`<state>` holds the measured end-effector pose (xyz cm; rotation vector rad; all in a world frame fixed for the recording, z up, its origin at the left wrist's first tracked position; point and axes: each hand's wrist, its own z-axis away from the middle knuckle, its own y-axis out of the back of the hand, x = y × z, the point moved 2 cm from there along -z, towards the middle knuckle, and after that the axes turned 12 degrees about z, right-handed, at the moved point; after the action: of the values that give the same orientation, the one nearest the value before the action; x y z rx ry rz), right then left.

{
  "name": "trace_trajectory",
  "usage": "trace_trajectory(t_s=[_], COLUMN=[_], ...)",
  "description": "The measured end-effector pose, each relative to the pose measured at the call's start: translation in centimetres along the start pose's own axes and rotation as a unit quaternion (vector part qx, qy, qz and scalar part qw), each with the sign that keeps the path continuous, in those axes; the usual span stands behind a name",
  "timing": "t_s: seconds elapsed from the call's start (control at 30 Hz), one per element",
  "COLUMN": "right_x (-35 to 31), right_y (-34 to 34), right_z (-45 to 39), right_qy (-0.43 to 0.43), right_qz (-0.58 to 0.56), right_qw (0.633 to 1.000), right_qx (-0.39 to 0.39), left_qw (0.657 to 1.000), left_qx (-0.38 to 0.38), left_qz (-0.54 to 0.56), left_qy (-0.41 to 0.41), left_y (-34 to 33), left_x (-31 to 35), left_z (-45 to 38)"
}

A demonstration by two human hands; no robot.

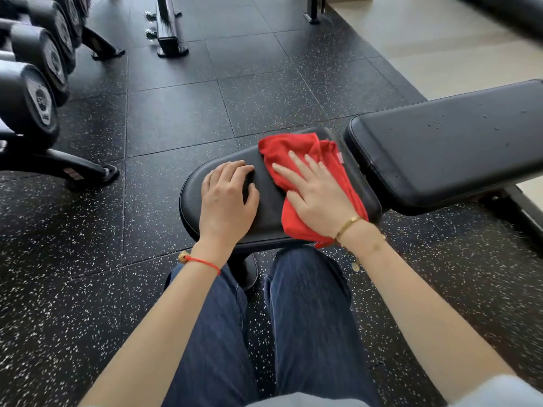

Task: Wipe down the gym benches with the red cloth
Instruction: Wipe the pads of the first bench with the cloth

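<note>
A black gym bench stands in front of me, with a short seat pad [194,186] and a long back pad [446,148] running off to the right. A red cloth [289,146] lies crumpled on the right half of the seat pad. My right hand [316,190] presses flat on the cloth, fingers spread. My left hand [227,199] rests on the bare left part of the seat pad, fingers curled a little, holding nothing. A few small drops or specks show on the back pad.
A rack of black dumbbells [32,92] fills the left edge, its foot [88,171] reaching toward the bench. Another frame base [170,39] stands at the back. Speckled rubber floor [205,113] surrounds the bench; pale flooring lies at the far right. My knees are right below the seat.
</note>
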<state>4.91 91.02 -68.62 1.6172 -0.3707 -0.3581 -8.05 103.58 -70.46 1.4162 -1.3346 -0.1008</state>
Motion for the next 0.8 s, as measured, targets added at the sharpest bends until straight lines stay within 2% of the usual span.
trace_trajectory(t_s=[0.17, 0.3, 0.37, 0.5, 0.67, 0.8], right_x=[2.3, 4.6, 4.6, 1.9, 0.4, 3.7], right_y=[0.0, -0.5, -0.4, -0.4, -0.1, -0.1], right_z=[2.1, -2.6, -5.2, -6.0, 0.1, 0.9], right_qy=[-0.033, -0.118, -0.132, -0.080, 0.015, -0.048], right_qz=[-0.030, -0.011, -0.005, -0.019, -0.026, -0.039], right_qw=[0.999, 0.993, 0.991, 0.996, 1.000, 0.998], right_qx=[0.011, -0.017, -0.032, -0.030, 0.002, 0.002], left_qw=[1.000, 1.000, 1.000, 1.000, 1.000, 1.000], left_qx=[-0.002, -0.013, -0.015, -0.004, 0.000, 0.000], left_qz=[0.008, 0.005, 0.005, 0.022, 0.021, 0.022], left_qy=[0.001, 0.009, 0.011, 0.017, 0.016, 0.018], left_y=[0.1, 0.2, 0.2, 0.4, 0.6, 0.5], left_x=[0.0, 0.3, 0.4, 0.4, 0.3, 0.3], left_z=[0.1, 0.2, 0.2, 0.2, 0.2, 0.2])
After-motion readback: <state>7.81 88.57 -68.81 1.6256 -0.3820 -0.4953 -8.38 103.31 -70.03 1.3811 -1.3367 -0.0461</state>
